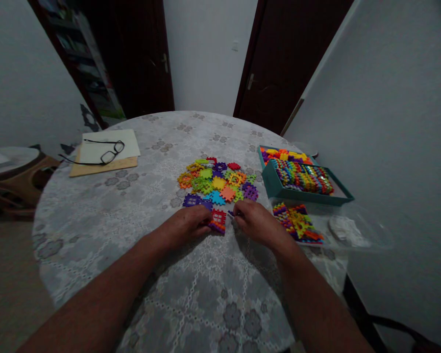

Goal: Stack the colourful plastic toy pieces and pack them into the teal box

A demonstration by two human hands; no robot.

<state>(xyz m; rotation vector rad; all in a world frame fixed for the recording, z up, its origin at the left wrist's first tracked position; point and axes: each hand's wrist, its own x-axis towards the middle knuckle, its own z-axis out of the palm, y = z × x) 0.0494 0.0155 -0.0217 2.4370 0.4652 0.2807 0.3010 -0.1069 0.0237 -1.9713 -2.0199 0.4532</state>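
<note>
A round table (95, 230) is covered by a pale cloth patterned with grey flowers, and near its middle a heap of interlocking plastic pieces (218, 182) is spread, with many colours overlapped. To the right of the heap, a clear plastic tray (384, 238) is laid, with a white bundle (347, 230) held in it and stacks of pieces (297, 221) set at its end toward the heap. Just beyond those stacks, also right of the heap, a teal box (274, 184) is filled with rows of pieces packed on edge. Well to the left of the heap, a white sheet (129, 141) is laid over a tan sheet (123, 163), and a pair of dark-framed glasses (108, 157) is rested across both. At the near edge of the heap, a small stack topped by a red piece (218, 216) is grasped at its left side by the left hand (193, 221). Just right of that stack, on the near side of the heap, a small purple piece (231, 213) is pinched between the fingertips of the right hand (255, 220)
</note>
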